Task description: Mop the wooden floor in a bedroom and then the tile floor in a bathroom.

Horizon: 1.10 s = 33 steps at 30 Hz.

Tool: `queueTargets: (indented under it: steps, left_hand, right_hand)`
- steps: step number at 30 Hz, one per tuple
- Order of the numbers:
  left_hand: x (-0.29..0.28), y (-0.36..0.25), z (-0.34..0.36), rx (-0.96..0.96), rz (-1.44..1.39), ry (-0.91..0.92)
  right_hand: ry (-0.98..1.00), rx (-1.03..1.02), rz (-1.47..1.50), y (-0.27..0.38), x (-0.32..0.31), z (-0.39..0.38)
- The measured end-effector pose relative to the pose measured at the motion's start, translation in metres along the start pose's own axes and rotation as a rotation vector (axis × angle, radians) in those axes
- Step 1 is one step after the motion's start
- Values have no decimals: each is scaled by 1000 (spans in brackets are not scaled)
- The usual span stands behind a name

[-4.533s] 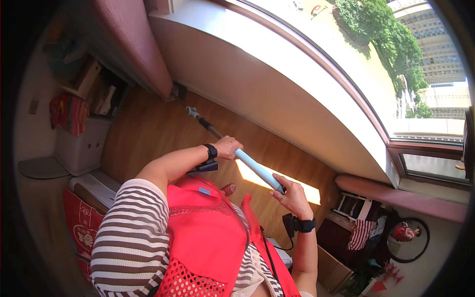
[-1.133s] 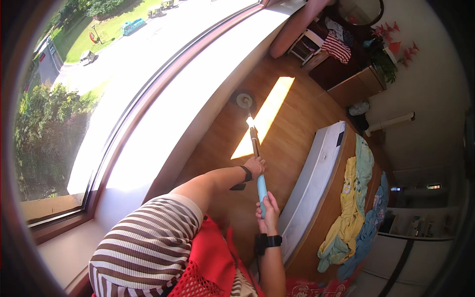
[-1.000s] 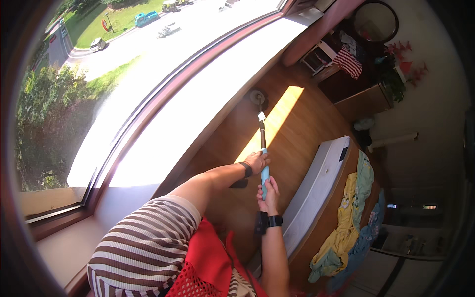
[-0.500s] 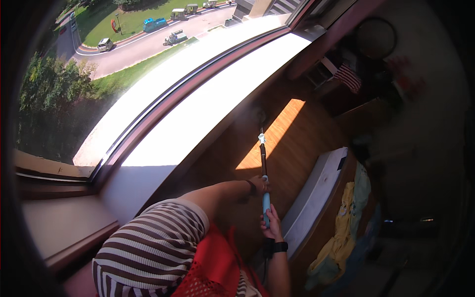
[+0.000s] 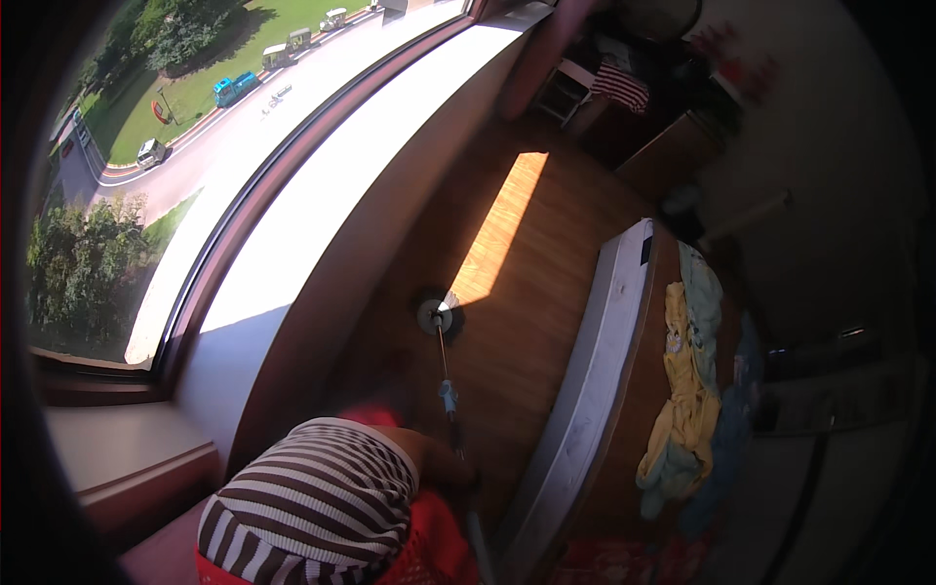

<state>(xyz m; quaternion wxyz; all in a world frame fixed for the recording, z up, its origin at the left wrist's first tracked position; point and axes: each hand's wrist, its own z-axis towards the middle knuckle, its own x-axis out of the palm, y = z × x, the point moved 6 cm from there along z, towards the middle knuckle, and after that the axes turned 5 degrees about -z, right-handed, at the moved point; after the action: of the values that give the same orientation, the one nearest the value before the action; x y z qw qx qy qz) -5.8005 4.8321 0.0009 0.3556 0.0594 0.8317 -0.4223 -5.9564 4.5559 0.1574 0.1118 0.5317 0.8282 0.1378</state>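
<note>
A long-handled mop [image 5: 448, 395] with a round, pale, fringed head [image 5: 438, 315] slants down the middle of the view. Its head rests on the wooden floor, at the lower end of a sunlit strip. My left arm, in a brown-and-white striped sleeve, reaches across to the pole. My left hand [image 5: 462, 474], dim in shadow, is closed around the pole below a light-blue collar. The light-blue grip [image 5: 478, 546] runs on toward the lower edge. My right hand is out of view.
Along the left runs a window ledge [image 5: 322, 195], bright with sun, with a road and parked vehicles outside. A low bed frame or bench with a pale side [image 5: 595, 361] stands at right, with yellow clothing [image 5: 682, 409] on it. A striped cloth [image 5: 621, 86] hangs among dark furniture beyond.
The mop head has come back toward me and to the left, out of the far shadow. My left hand has drawn back with the pole. My right hand has left the view.
</note>
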Motion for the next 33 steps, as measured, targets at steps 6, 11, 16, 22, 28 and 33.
queueTargets:
  steps: [6,11,16,22,28,33]
  left_hand:
    - [-3,22,6,44,7,60]
    - [-45,90,19,-3,75,-10]
    - [-148,196,14,-250,240,-242]
    - [-300,299,-72,-549,256,-572]
    - [-356,346,-124,-606,58,-894]
    - [-327,368,-123,-558,-116,-797]
  right_hand:
    - [34,9,106,72,45,-4]
    - [97,9,196,157,84,15]
    - [39,-55,181,261,100,118]
    - [312,-125,306,463,221,190]
    - [426,-97,333,570,295,279]
    - [446,-205,198,544,301,287]
